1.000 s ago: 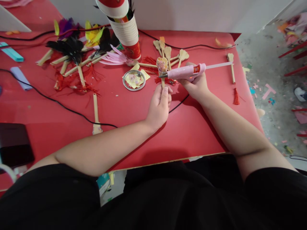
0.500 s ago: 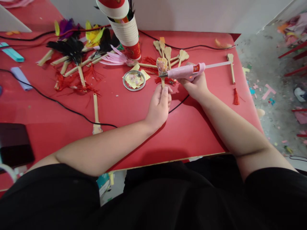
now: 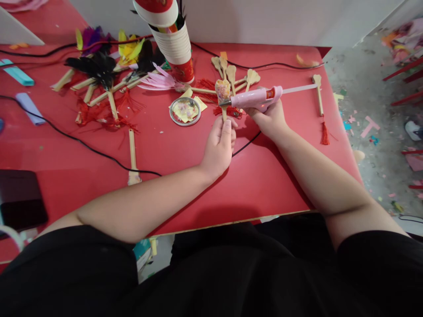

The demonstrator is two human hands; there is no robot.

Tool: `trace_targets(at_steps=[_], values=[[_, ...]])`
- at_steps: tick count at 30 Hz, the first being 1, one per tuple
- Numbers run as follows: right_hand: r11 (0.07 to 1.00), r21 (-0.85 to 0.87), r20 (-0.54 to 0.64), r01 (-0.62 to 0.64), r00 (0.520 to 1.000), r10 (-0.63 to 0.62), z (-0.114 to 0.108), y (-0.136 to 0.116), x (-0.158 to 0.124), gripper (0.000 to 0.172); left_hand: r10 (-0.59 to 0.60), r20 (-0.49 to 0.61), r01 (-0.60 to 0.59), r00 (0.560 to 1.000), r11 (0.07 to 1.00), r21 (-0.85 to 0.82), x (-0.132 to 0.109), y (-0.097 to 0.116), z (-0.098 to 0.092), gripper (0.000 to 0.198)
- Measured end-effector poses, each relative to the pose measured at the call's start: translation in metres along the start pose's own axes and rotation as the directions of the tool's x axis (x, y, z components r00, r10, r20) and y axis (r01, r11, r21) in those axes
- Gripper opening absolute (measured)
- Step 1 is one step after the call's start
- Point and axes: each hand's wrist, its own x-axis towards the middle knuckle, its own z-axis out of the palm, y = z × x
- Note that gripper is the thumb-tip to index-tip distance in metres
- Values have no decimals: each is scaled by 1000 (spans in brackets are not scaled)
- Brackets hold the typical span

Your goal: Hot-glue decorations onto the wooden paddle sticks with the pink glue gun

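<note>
My left hand [image 3: 219,147] pinches the shaft of a wooden stick with a heart-shaped head [image 3: 223,91], holding it upright above the red table [image 3: 185,171]. The head carries glittery pink and yellow bits. My right hand [image 3: 269,118] grips a pink hot glue gun [image 3: 256,97], held level with its nozzle touching the stick's head from the right. A clear glue rod sticks out of the gun's back end. A black cord [image 3: 246,143] runs from under the gun across the table.
A round tin lid [image 3: 185,110] with paper scraps lies left of the stick. Several bare heart-headed sticks [image 3: 233,72] lie behind. Feathered, red-tasselled sticks [image 3: 99,83] are piled at far left. A stack of paper cups [image 3: 172,39] stands behind. A dark phone [image 3: 20,200] sits at left.
</note>
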Motion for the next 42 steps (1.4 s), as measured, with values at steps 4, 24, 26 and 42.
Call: trace_targets(at_steps=[4,24,26,42], values=[[1000,6,-15,-21,1000,21,2,1,1,55,-10,-19,10,1000,1000,-1,0,-1,0,30],[999,27,-27,-45,999,46,5,6,-2,66,35,18,-35,999,999,-2,0,-2,-2,29],[998,36,-26,-43,999,44,5,5,-2,66,36,20,-37,999,999,13,0,-2,-2,30],[996,-15,-14,-90,996,89,4,-9,-5,68,67,66,-72,996,994,78,5,-8,-7,25]])
